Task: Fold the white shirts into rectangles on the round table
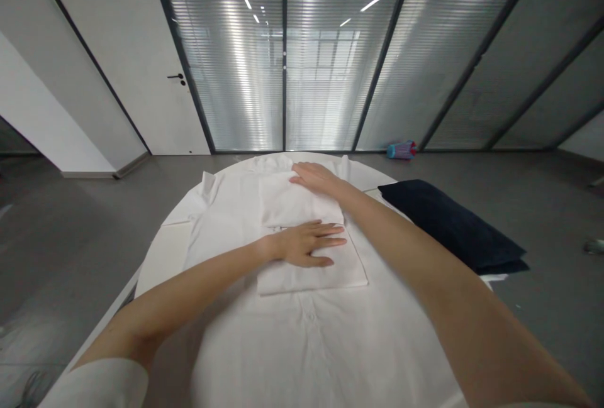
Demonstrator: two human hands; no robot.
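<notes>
My left hand [309, 244] lies flat, fingers spread, on a folded white cloth garment [306, 279], pressing near its middle. Across the upper part of the same folded piece rests my right hand [315, 177]; its fingers lie together over the far edge, with the thumb a little apart. Neither hand grips anything that I can see. The folded piece has an upper panel that ends in a straight edge beside my left hand. Under it spreads a larger white cloth [226, 207], creased at its far left. Nearer to me, a white shirt front with a button [310, 317] shows.
The white round table [163, 251] holds the cloth. Folded dark navy fabric [448, 222] lies at its right edge, partly overhanging. On the floor by the glass partition [325, 93] is a blue and red patterned object [401, 150]. A pale door [127, 49] stands at the left.
</notes>
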